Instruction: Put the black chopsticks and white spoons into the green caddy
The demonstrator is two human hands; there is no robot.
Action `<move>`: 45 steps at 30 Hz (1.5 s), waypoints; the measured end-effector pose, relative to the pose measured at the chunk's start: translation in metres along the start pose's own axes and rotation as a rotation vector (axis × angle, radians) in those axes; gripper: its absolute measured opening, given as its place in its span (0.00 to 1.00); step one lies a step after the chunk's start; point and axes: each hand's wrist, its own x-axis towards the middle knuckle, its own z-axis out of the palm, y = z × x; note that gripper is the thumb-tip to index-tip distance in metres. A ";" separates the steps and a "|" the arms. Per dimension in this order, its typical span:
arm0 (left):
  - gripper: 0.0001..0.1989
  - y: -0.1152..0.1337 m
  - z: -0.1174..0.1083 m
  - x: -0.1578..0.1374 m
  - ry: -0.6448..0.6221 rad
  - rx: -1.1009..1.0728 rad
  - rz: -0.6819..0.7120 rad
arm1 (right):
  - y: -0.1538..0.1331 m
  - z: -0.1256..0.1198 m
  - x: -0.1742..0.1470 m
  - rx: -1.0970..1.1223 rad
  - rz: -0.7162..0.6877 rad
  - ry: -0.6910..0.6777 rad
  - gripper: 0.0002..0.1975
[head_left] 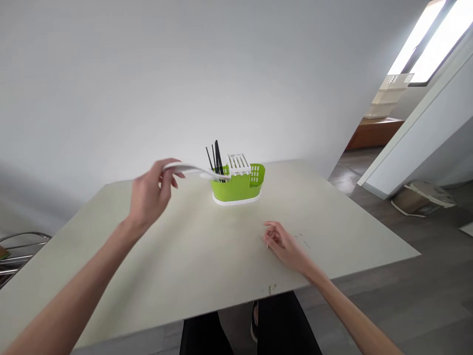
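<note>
Green plastic forms the body of 1 utensil caddy [236,191], seen from the head view. The caddy stands upright on 1 pale table [207,276], near the wall [221,88] behind it. Fitted to the caddy are 1 white base [238,202] at the foot and 1 white slatted piece [239,164] at the top middle. In its left part stand black sticks [218,155], tilted slightly; at least 4 are counted, but they overlap and the exact total cannot be told.

Hands in view: 2. The left hand [151,190] is raised at the caddy's left and grasps 1 white utensil [192,167] by an end, between thumb and fingers. The utensil's far end reaches the caddy's left part; whether it touches cannot be told. The right hand [281,241] is released, its fingers loosely curled, low at the table in front of the caddy and to its right; contact with the tabletop cannot be confirmed.

Surroundings: 2 dark-trousered legs [286,325] below the table edge; 1 metal rack [24,256] at far left; 1 container [423,199] on the grey floor [424,276]; 2 bright window panes [416,37] at upper right.
</note>
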 end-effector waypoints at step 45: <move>0.18 -0.083 0.113 -0.103 -0.123 -0.187 -0.333 | 0.010 -0.002 -0.002 -0.162 0.021 0.067 0.16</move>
